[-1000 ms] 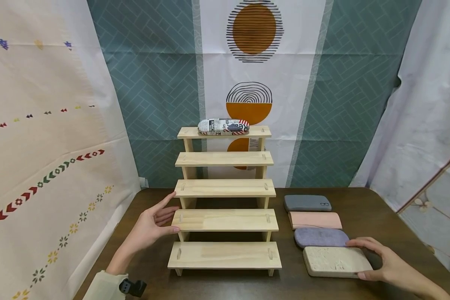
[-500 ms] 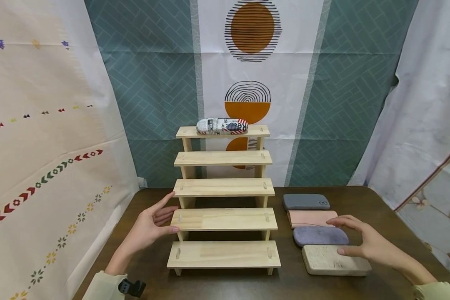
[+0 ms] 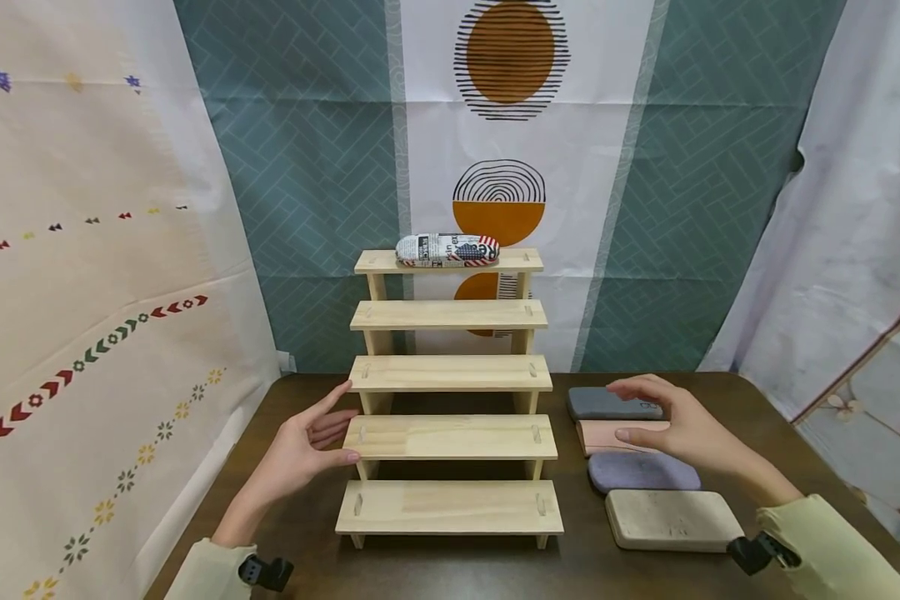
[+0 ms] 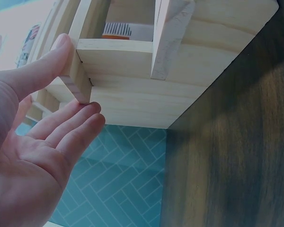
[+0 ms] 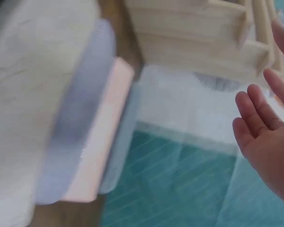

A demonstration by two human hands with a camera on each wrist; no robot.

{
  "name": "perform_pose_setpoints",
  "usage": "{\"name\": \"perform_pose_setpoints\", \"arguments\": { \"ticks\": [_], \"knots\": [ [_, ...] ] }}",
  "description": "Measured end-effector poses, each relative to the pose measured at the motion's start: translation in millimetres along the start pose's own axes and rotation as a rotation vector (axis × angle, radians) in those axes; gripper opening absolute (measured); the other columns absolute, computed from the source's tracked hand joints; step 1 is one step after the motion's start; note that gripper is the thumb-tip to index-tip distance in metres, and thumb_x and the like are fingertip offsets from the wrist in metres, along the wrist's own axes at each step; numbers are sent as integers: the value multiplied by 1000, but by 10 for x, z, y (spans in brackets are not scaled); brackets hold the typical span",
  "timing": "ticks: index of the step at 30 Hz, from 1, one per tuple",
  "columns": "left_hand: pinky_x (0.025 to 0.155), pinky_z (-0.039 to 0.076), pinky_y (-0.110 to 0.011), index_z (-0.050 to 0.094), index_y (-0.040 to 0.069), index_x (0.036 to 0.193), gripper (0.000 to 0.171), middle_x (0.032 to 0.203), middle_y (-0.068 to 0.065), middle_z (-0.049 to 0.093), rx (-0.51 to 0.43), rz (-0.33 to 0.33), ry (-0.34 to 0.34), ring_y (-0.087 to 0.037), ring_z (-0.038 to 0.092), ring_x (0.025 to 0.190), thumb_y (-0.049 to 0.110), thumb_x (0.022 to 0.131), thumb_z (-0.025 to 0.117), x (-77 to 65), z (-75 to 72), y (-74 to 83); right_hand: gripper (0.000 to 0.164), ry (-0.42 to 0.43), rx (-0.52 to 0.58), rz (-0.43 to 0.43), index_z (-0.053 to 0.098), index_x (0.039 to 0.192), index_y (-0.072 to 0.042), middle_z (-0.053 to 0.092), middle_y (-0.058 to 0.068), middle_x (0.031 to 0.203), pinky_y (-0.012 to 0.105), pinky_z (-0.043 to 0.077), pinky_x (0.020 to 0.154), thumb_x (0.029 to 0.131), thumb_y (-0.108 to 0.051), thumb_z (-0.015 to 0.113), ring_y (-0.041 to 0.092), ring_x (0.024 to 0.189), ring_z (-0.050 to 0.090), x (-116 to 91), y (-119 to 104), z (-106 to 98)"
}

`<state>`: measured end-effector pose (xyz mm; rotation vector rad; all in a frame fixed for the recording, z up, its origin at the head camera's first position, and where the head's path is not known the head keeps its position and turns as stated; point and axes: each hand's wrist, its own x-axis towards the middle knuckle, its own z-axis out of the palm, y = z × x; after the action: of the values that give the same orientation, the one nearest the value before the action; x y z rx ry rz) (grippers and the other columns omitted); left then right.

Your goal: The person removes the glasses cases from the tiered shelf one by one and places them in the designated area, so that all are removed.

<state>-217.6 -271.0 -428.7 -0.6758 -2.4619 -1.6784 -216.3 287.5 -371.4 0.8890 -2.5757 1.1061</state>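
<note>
A pale wooden step shelf (image 3: 450, 373) stands mid-table. My left hand (image 3: 292, 454) holds its left side, with the thumb and fingers about a plank end (image 4: 77, 78) in the left wrist view. At the right, my right hand (image 3: 686, 425) hovers with parted, relaxed fingers, holding nothing. Beneath it lie a grey glasses case (image 3: 588, 403) and a pink one (image 3: 598, 437), both partly hidden by the hand. Nearer me are a purple glasses case (image 3: 641, 472) and a cream one (image 3: 671, 518). A newsprint-patterned glasses case (image 3: 447, 251) lies on the top tier.
The dark wooden table (image 3: 450, 575) carries the shelf and the row of cases. Hanging cloths close in the back (image 3: 322, 183), the left (image 3: 97, 275) and the right side (image 3: 855, 250). Below the top tier, the shelf's planks lie bare.
My right hand has lifted off the cream glasses case and moved away from me, past the purple one, to above the pink and grey ones. The left hand stays at the shelf.
</note>
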Motion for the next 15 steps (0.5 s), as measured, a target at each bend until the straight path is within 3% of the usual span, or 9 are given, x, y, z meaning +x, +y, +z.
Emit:
{"name": "perform_pose_setpoints", "arguments": {
  "ticks": [4,8,12,15],
  "knots": [
    [104,52,-43,37,23,166,101,146,-26,58,5,-3,0,-42,58,133,4,82,91,4,-5,-2,54,-5,-24,18,63,143,-14,63,1,136,27,49,101,94,-20,84,22,125,59,228,-124,-5],
    [104,53,-41,37,24,166,101,145,-27,58,2,-4,-5,-42,58,133,4,82,91,3,-5,-6,54,-1,-19,7,62,144,-11,63,6,139,44,50,104,95,-19,83,29,127,59,459,-227,7],
    [104,53,-40,37,24,166,102,145,-27,58,-3,-5,-7,-42,57,134,3,82,91,2,-6,-7,55,11,-7,5,62,145,-9,61,10,141,61,46,105,95,-20,83,33,128,57,688,-347,32],
    [104,53,-40,37,23,166,102,146,-27,57,-5,-3,-6,-43,57,134,3,82,91,3,-9,-8,56,26,-6,4,62,145,-8,61,12,141,65,42,107,94,-20,83,35,128,56,873,-433,51]
  ]
}}
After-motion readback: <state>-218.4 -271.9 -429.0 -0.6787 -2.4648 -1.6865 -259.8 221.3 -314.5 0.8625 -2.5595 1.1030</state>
